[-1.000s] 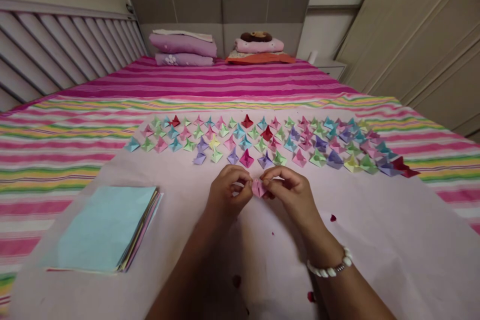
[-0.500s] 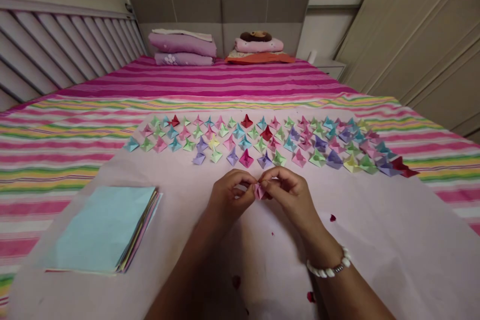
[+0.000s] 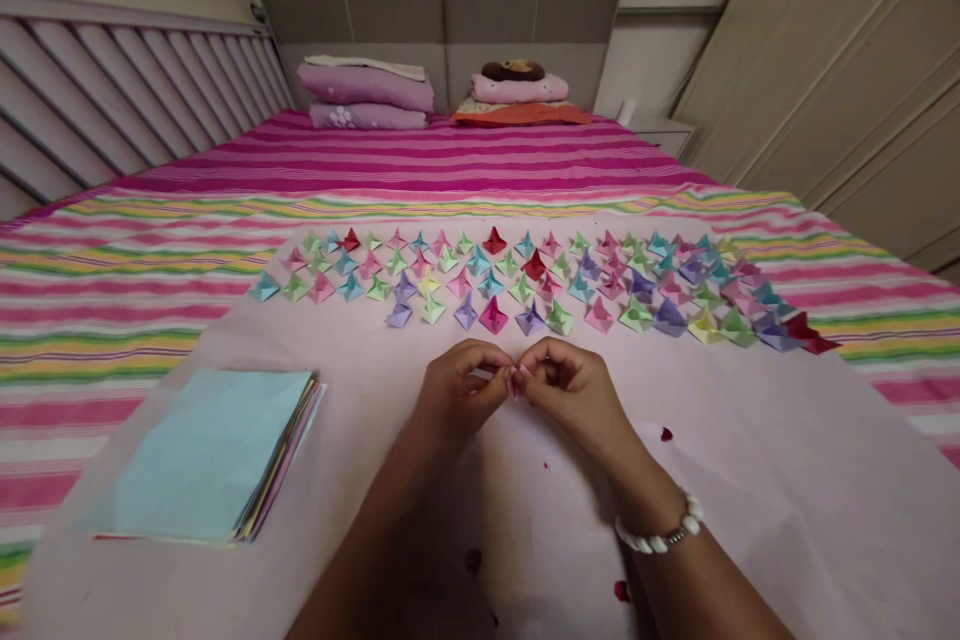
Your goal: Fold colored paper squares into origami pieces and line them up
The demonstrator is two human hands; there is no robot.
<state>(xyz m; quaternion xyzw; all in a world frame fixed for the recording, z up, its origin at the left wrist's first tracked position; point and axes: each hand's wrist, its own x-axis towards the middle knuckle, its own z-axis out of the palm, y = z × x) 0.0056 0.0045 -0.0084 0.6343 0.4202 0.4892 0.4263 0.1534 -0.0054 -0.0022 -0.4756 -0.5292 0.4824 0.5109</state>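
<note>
A small folded piece of pink origami paper (image 3: pixel 514 383) is pinched between both hands, mostly covered by the fingers. My left hand (image 3: pixel 463 388) grips its left side with thumb and forefinger. On the other side, my right hand (image 3: pixel 574 382) holds it the same way, with a white beaded bracelet on that wrist. Just beyond the fingertips stand rows of small folded paper boats (image 3: pixel 493 316) in pink, green, blue, purple, yellow and red. To the left lies a stack of square origami paper (image 3: pixel 214 450) with a light blue sheet on top.
The pale work surface (image 3: pixel 360 570) rests over a striped bedspread (image 3: pixel 75 350). Small dark red scraps (image 3: pixel 666 434) are scattered near my right arm. Folded bedding (image 3: pixel 367 90) sits by the headboard (image 3: pixel 390 15). A slatted rail (image 3: pixel 135 80) runs along the left.
My fingers have closed in around the pink paper, so less of it shows. My right hand has shifted slightly down. The boats and the stack stay in place.
</note>
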